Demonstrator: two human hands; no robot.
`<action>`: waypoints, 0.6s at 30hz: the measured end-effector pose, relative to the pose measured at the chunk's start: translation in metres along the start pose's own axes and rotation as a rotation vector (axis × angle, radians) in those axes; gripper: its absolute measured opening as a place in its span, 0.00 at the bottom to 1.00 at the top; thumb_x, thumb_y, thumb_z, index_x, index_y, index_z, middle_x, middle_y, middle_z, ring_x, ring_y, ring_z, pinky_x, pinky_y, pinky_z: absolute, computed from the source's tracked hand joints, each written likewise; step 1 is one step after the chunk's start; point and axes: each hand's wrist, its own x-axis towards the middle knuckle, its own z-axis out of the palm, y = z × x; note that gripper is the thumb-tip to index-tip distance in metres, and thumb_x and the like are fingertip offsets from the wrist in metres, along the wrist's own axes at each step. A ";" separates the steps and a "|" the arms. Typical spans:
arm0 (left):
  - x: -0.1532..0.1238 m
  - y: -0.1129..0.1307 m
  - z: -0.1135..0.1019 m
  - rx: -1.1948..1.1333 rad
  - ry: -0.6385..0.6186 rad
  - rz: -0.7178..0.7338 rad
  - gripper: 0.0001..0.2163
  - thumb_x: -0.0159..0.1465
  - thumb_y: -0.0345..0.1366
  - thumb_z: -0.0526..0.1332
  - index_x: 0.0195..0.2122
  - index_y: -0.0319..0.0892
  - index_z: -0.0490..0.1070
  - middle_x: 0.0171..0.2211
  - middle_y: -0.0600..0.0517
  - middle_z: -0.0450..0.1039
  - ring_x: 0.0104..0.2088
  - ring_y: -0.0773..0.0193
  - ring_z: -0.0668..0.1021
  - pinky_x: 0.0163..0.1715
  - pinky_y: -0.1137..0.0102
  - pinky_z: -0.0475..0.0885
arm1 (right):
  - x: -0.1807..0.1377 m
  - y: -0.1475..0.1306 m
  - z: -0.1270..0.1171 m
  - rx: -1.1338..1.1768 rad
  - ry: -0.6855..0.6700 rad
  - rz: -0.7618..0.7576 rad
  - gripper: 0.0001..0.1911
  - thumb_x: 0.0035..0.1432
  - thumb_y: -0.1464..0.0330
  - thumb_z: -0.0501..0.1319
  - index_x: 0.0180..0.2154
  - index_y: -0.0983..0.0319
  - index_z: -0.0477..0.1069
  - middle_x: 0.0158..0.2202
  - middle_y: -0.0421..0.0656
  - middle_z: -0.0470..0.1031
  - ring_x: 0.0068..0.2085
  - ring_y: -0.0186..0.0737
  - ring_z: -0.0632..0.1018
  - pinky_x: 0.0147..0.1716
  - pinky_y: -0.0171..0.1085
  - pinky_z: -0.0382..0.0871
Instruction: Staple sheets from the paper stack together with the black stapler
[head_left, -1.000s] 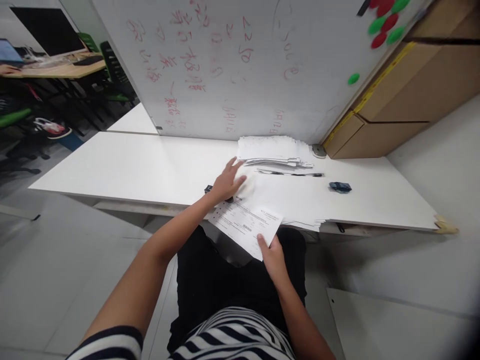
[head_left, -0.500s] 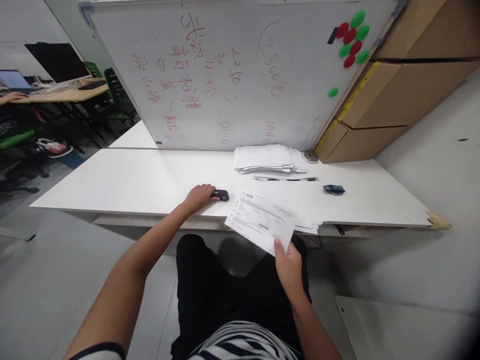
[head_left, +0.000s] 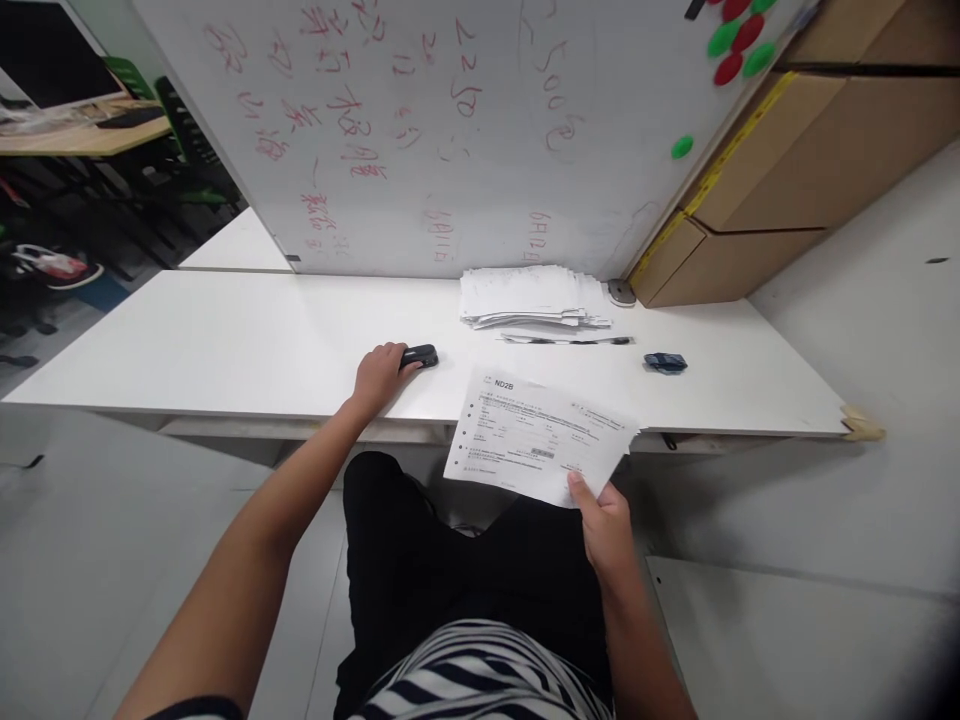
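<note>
Your right hand (head_left: pixel 607 525) was clamped on a printed sheet (head_left: pixel 525 430), thumb on top by its lower right corner — so most of the page stuck out left of and beyond your grip, across the front edge of the white desk (head_left: pixel 225 330). Bold "ND2B" was readable up in the sheet's top left; most of the small print was way too tiny for me. Your left hand (head_left: pixel 379 378) was curled round one end of a black tool (head_left: pixel 421 356), kinda stapler-looking, left of the page. Whiteboard (head_left: pixel 495 150) behind had red scrawl — "2250" ran downward — with a paper stack (head_left: pixel 525 295) in front.
</note>
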 end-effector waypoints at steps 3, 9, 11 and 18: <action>0.002 -0.001 0.001 0.036 0.003 -0.004 0.19 0.66 0.51 0.50 0.48 0.42 0.66 0.42 0.43 0.72 0.42 0.52 0.72 0.38 0.63 0.64 | 0.000 -0.002 0.001 -0.093 -0.037 0.016 0.29 0.53 0.52 0.64 0.51 0.62 0.74 0.52 0.48 0.76 0.53 0.55 0.75 0.53 0.50 0.69; 0.003 -0.002 0.003 0.063 0.028 0.021 0.19 0.67 0.51 0.50 0.47 0.43 0.66 0.40 0.44 0.72 0.40 0.54 0.73 0.35 0.64 0.63 | 0.002 0.007 0.001 -0.062 -0.115 0.030 0.28 0.54 0.53 0.64 0.52 0.62 0.73 0.53 0.49 0.75 0.54 0.53 0.75 0.55 0.52 0.67; 0.003 -0.003 0.003 0.061 0.031 0.020 0.19 0.67 0.51 0.50 0.47 0.43 0.66 0.39 0.44 0.72 0.39 0.54 0.72 0.34 0.64 0.63 | 0.010 0.007 -0.004 -0.008 -0.048 0.002 0.29 0.53 0.53 0.65 0.52 0.63 0.73 0.51 0.49 0.76 0.52 0.53 0.76 0.54 0.53 0.68; 0.004 -0.003 0.005 0.072 0.038 0.028 0.19 0.66 0.51 0.51 0.47 0.42 0.67 0.39 0.44 0.72 0.40 0.53 0.73 0.35 0.64 0.63 | 0.072 -0.037 -0.033 -0.138 0.090 -0.296 0.27 0.53 0.53 0.64 0.49 0.63 0.72 0.49 0.49 0.77 0.48 0.49 0.77 0.49 0.47 0.69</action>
